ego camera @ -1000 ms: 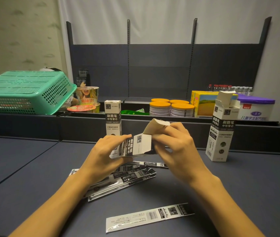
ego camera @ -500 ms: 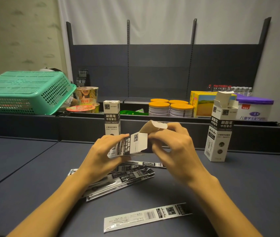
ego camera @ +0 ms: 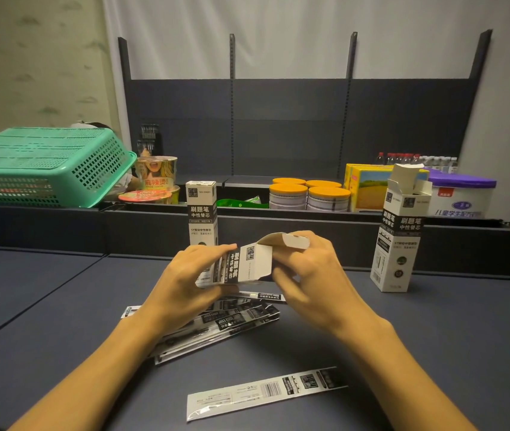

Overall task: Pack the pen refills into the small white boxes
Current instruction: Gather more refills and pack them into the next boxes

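At centre frame you have a small white box lying on its side above the table, its open end turned to the right. Your left hand wraps the closed end, fingers curled over the top and thumb beneath. Your right hand pinches the top flap with fingers curled behind it. Compared with a second ago, the flap has folded further down over the mouth and the box has levelled out, so you look to be closing this one rather than filling it; whether refills are inside cannot be seen.

Just below your hands lies a loose heap of refill packets, and one single packet sits apart in the lower middle, so plenty is left to pack. A sealed box stands upright behind your left hand, and an open-topped box stands well apart at right.

All of it rests on a dark blue-grey table. Beyond its raised back edge you see a green basket at upper left, orange-lidded tins in the middle, and a purple-lidded tub at right, before bare dark shelving and a pale wall.
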A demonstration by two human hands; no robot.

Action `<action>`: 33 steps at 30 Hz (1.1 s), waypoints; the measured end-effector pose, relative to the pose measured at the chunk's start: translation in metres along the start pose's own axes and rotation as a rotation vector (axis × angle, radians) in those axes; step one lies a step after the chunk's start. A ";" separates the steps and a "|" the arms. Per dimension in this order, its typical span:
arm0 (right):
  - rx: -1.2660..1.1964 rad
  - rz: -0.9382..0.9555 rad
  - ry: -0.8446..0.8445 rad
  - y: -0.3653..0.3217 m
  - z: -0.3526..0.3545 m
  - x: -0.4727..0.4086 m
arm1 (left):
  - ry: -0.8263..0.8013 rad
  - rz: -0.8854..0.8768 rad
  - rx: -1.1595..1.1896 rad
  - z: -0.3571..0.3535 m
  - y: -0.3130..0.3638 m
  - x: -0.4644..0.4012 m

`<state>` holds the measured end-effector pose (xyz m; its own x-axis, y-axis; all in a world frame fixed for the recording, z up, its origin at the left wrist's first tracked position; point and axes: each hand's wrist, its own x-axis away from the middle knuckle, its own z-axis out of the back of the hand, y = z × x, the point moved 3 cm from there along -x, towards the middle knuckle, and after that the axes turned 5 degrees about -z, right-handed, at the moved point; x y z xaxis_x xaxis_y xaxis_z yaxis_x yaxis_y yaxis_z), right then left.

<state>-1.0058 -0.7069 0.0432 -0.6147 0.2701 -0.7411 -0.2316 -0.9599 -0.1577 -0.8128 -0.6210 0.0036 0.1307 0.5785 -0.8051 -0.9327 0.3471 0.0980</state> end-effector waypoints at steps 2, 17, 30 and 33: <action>-0.004 -0.014 -0.014 -0.001 0.000 0.000 | -0.001 -0.002 -0.001 0.000 -0.001 0.000; -0.009 -0.038 0.049 -0.012 0.000 0.006 | 0.060 0.030 0.019 0.002 -0.006 0.001; -0.231 -0.100 0.244 0.002 0.022 -0.001 | 0.107 0.093 0.049 0.005 -0.009 0.002; -0.332 -0.304 -0.015 0.010 0.027 -0.001 | 0.095 0.102 0.045 0.004 -0.011 0.002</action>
<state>-1.0279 -0.7151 0.0605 -0.5679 0.5421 -0.6194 -0.1504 -0.8082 -0.5694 -0.8009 -0.6203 0.0031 0.0017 0.5411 -0.8410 -0.9232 0.3241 0.2066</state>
